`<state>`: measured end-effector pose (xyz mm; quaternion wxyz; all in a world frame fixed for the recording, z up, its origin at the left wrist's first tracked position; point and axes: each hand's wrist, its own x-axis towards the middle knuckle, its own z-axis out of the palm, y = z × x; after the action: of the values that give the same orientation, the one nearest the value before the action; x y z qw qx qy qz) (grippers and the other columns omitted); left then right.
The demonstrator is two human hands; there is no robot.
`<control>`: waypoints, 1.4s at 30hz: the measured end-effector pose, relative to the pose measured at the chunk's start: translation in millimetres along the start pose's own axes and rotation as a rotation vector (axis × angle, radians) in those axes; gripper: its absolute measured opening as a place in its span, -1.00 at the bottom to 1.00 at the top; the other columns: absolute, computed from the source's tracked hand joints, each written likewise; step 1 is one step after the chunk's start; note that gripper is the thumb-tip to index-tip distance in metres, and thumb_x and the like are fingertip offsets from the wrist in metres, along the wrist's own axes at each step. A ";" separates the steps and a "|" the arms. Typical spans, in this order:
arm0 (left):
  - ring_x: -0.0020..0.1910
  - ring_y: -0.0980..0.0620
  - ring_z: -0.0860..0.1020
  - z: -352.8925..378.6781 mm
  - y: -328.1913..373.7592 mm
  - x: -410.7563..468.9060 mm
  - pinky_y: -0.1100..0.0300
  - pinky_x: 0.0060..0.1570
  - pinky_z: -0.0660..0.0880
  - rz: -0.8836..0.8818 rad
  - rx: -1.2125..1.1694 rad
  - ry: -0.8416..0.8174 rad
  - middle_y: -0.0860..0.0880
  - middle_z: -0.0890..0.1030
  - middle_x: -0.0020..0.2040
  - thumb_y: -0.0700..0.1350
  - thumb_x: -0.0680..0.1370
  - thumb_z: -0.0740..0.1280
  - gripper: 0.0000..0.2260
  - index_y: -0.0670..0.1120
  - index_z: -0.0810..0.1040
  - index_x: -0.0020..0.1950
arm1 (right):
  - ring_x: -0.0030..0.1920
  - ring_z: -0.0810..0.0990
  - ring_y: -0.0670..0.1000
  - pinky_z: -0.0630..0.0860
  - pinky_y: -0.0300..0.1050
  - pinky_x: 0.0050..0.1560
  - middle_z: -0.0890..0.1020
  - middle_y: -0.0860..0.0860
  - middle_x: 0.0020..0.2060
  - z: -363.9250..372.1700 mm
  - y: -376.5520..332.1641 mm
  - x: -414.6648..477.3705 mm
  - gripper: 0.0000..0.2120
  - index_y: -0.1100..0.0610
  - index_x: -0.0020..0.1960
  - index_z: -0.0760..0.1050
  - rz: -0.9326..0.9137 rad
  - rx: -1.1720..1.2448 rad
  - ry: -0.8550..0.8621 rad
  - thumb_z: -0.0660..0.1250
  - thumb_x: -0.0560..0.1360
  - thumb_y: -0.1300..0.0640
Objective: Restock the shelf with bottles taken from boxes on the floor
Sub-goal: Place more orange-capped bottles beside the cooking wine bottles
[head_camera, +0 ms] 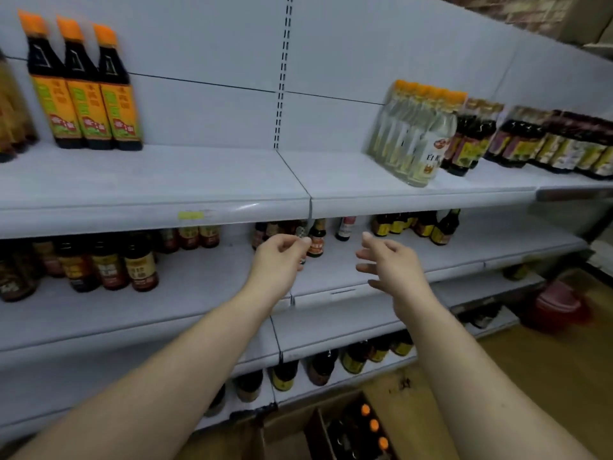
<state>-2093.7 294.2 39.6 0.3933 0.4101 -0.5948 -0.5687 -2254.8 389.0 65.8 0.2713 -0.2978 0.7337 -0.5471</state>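
Observation:
Both my arms reach out in front of the white shelf unit (199,197). My left hand (280,257) hovers at the second shelf with its fingers loosely curled, in front of a small dark bottle (315,240); nothing shows in its grasp. My right hand (388,260) is beside it, fingers spread and empty. Three tall dark bottles with orange caps (88,91) stand at the top shelf's left. On the floor below, an open cardboard box (318,426) holds more orange-capped bottles (374,425).
Clear bottles (416,134) and dark sauce bottles (547,141) fill the top shelf's right side. Brown-labelled jars (109,263) stand at the second shelf's left, and dark bottles (351,358) line the bottom shelf. A red tub (557,307) sits on the floor to the right.

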 end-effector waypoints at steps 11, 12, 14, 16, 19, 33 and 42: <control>-0.06 -0.01 0.65 153.8 -51.3 25.9 0.09 -0.15 0.50 -0.100 0.053 -0.120 -0.04 0.66 0.00 0.07 0.63 0.36 -0.89 0.06 0.57 0.03 | 0.01 0.69 0.03 0.56 0.11 0.12 0.70 0.02 0.03 -125.0 71.6 65.8 -0.77 0.09 0.12 0.58 0.135 0.021 0.084 0.35 0.63 -0.06; -0.06 -0.03 0.64 165.6 -57.0 30.0 0.09 -0.14 0.50 -0.108 0.053 -0.140 -0.04 0.66 0.00 0.06 0.63 0.36 -0.91 0.07 0.57 0.02 | 0.00 0.69 0.03 0.56 0.05 0.07 0.70 0.03 0.03 -133.4 78.9 68.9 -0.77 0.09 0.13 0.58 0.146 0.021 0.103 0.35 0.63 -0.07; -0.09 -0.01 0.63 189.0 -68.9 37.8 0.08 -0.12 0.50 -0.122 0.050 -0.176 -0.06 0.65 0.00 0.03 0.64 0.35 -0.93 0.06 0.56 0.02 | -0.04 0.69 0.03 0.53 -0.05 -0.15 0.70 0.05 0.02 -148.4 94.7 75.3 -0.75 0.10 0.13 0.58 0.174 0.018 0.147 0.35 0.63 -0.07; -0.13 0.03 0.60 209.2 -81.1 44.2 0.11 -0.16 0.47 -0.128 0.033 -0.223 -0.07 0.63 -0.02 -0.01 0.64 0.35 -0.94 0.02 0.57 0.05 | -0.07 0.69 0.05 0.51 -0.17 -0.30 0.70 0.07 0.01 -159.3 110.4 81.4 -0.74 0.13 0.11 0.60 0.201 0.025 0.204 0.37 0.62 -0.06; -0.13 -0.01 0.60 232.0 -102.3 55.4 0.09 -0.13 0.50 -0.145 0.032 -0.312 -0.08 0.62 -0.05 -0.04 0.63 0.37 -0.97 0.04 0.57 0.01 | -0.07 0.71 0.01 0.54 -0.17 -0.20 0.72 0.03 -0.01 -166.8 133.2 91.3 -0.76 0.10 0.11 0.62 0.260 0.031 0.311 0.38 0.61 -0.07; -0.04 0.16 0.60 264.5 -240.8 128.7 0.30 -0.18 0.43 -0.296 0.255 -0.584 0.06 0.64 -0.02 0.03 0.61 0.40 -0.95 0.09 0.59 0.01 | -0.08 0.73 0.04 0.59 0.17 0.15 0.73 0.01 -0.05 -123.3 265.6 131.4 -0.86 0.06 0.03 0.62 0.586 0.101 0.603 0.39 0.60 -0.01; -0.07 0.14 0.59 299.4 -389.1 118.8 0.26 -0.12 0.49 -0.380 0.376 -0.606 0.08 0.63 -0.07 -0.04 0.60 0.42 -0.95 0.06 0.59 0.04 | -0.06 0.70 0.08 0.59 -0.04 -0.06 0.73 0.02 -0.09 -101.0 436.1 136.5 -0.90 0.08 0.00 0.66 0.788 0.095 0.590 0.40 0.59 0.07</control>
<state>-2399.7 282.5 -362.1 0.0059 0.3913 -0.6910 -0.6077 -2481.3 451.2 -339.1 0.2513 0.1824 0.8104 -0.4968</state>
